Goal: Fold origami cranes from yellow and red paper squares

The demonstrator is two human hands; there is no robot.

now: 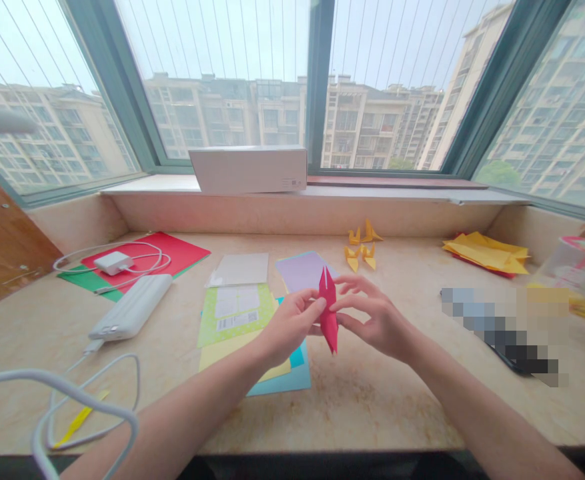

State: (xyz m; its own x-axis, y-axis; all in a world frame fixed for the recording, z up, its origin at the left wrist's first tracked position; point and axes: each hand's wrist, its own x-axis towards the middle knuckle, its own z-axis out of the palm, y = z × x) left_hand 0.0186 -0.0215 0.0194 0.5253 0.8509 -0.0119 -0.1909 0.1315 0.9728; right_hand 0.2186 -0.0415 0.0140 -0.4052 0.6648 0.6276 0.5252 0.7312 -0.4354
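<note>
A folded red paper piece [329, 313] is held upright above the table, narrow and pointed at both ends, with a slit at its top. My left hand [295, 323] pinches its left side between thumb and fingers. On the other side, my right hand [372, 310] has its fingers bent and spread, the fingertips at the paper's right edge. Behind the hands stand several small folded yellow paper birds [353, 257]. Under and beside my left hand lie a green dotted packet [209, 317], a purple sheet [302, 268] and a light blue sheet [299, 380].
At the left are red paper [187, 252], a charger [114, 263], a white power bank [135, 307] and looped cable [87, 420]. Yellow sheets [489, 252], a blurred dark object [512, 347] and a clear cup [577, 267] are at the right. A white box [249, 170] stands on the sill.
</note>
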